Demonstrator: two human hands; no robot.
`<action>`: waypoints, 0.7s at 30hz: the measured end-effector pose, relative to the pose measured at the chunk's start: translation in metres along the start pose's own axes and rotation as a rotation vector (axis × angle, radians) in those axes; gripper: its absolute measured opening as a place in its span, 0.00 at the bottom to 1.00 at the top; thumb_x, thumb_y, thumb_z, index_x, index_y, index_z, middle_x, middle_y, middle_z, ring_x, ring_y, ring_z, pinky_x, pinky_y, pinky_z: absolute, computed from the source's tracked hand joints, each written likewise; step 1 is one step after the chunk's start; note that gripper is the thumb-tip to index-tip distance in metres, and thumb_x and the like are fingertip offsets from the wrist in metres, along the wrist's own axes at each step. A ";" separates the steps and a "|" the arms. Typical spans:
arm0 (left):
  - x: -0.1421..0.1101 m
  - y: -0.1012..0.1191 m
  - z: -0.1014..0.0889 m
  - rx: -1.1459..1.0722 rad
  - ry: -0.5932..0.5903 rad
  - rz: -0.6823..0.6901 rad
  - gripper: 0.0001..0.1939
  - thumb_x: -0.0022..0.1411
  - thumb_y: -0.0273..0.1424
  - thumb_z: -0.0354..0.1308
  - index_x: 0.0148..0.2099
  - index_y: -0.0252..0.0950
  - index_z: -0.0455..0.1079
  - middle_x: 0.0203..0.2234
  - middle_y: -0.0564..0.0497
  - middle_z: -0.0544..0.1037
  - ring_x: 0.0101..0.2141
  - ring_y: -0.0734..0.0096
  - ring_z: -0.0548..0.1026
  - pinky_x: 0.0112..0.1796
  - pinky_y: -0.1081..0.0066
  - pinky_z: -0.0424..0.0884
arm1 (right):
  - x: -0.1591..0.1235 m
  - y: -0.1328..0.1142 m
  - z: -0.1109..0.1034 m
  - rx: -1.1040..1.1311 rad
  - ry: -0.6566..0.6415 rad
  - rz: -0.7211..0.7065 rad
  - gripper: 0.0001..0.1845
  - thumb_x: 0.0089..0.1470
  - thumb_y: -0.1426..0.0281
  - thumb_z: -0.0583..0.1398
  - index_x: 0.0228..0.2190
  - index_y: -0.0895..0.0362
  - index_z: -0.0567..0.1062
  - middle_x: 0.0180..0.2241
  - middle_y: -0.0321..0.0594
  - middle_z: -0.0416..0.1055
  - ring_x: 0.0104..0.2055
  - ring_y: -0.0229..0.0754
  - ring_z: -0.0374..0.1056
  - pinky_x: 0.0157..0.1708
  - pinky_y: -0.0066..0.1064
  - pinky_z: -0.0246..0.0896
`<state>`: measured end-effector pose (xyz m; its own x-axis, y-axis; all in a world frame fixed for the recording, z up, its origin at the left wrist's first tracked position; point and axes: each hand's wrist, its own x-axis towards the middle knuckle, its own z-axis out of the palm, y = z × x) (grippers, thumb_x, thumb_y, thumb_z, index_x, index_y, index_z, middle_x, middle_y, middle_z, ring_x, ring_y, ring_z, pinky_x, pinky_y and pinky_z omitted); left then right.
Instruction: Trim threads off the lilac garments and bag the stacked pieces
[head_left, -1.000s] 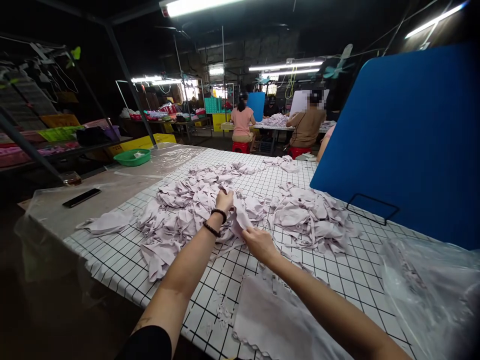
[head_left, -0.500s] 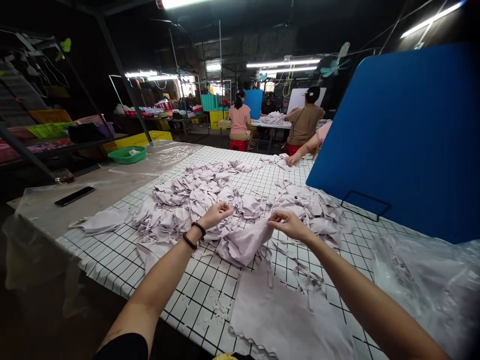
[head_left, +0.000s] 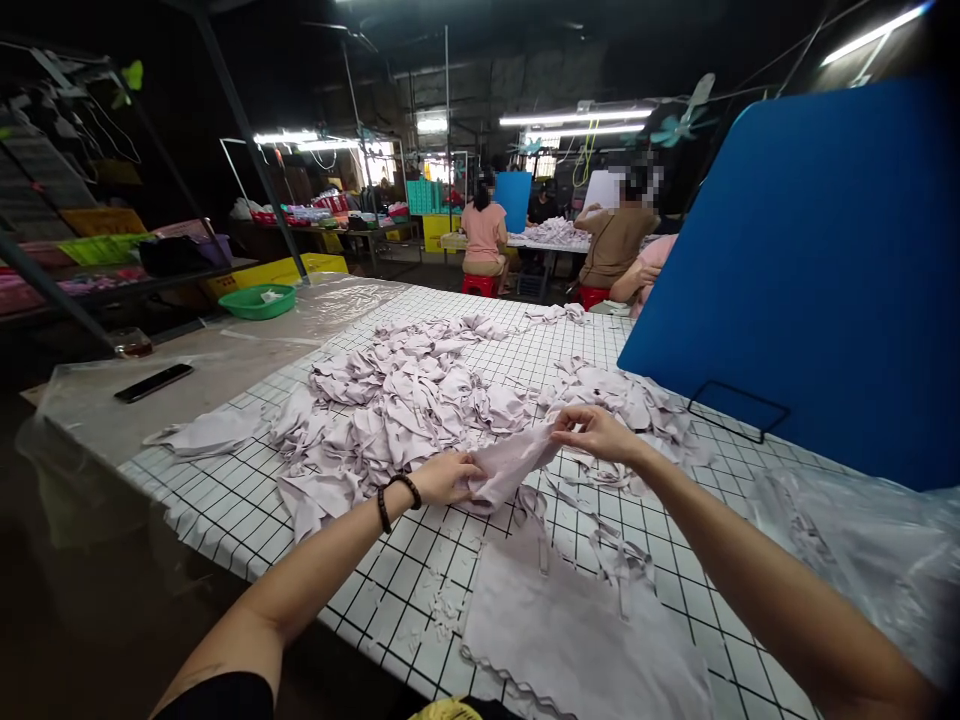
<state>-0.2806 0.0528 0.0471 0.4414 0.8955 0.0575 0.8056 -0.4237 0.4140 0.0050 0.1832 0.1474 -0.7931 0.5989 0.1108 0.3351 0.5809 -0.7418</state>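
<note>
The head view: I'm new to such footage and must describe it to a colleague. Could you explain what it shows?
There is no machine here: these are a person's own two bare hands. The camera sits on that person's head, looking forward and down. The right hand pinches one end of a pale cloth piece; the left hand is at its other end, its grip hard to make out. On the grid-patterned table lie a large cloth heap, a smaller heap to its right and a flat cloth nearer the person. A blue board stands at the right.
</note>
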 end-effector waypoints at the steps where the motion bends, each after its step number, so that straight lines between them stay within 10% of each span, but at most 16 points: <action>1: 0.003 -0.001 0.001 -0.014 0.012 0.024 0.20 0.55 0.36 0.59 0.51 0.44 0.71 0.45 0.46 0.72 0.44 0.60 0.69 0.45 0.67 0.64 | -0.003 -0.001 -0.004 0.004 -0.004 0.005 0.16 0.48 0.56 0.61 0.26 0.58 0.74 0.28 0.39 0.71 0.30 0.38 0.65 0.29 0.29 0.60; 8: 0.028 0.008 0.013 -0.096 0.032 0.043 0.11 0.59 0.35 0.55 0.42 0.41 0.75 0.43 0.44 0.70 0.43 0.60 0.69 0.45 0.66 0.64 | -0.016 -0.001 -0.025 0.026 0.048 0.051 0.18 0.46 0.55 0.62 0.26 0.59 0.74 0.28 0.40 0.71 0.30 0.38 0.64 0.28 0.29 0.59; 16: 0.049 0.005 0.015 -0.151 -0.009 -0.022 0.19 0.59 0.31 0.53 0.54 0.40 0.65 0.45 0.46 0.72 0.45 0.61 0.70 0.46 0.65 0.65 | -0.032 0.001 -0.049 0.122 0.015 0.097 0.19 0.45 0.55 0.63 0.26 0.60 0.74 0.25 0.39 0.69 0.27 0.36 0.63 0.26 0.27 0.57; 21: 0.069 0.011 0.009 -0.280 0.052 -0.070 0.11 0.56 0.28 0.54 0.41 0.38 0.74 0.44 0.46 0.72 0.43 0.62 0.70 0.45 0.66 0.66 | -0.040 0.005 -0.053 0.164 -0.046 0.118 0.18 0.45 0.56 0.64 0.27 0.60 0.73 0.25 0.38 0.68 0.26 0.35 0.61 0.26 0.27 0.56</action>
<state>-0.2378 0.1084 0.0473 0.3618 0.9301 0.0634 0.6897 -0.3128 0.6530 0.0658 0.1915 0.1743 -0.7772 0.6292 -0.0108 0.3424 0.4084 -0.8461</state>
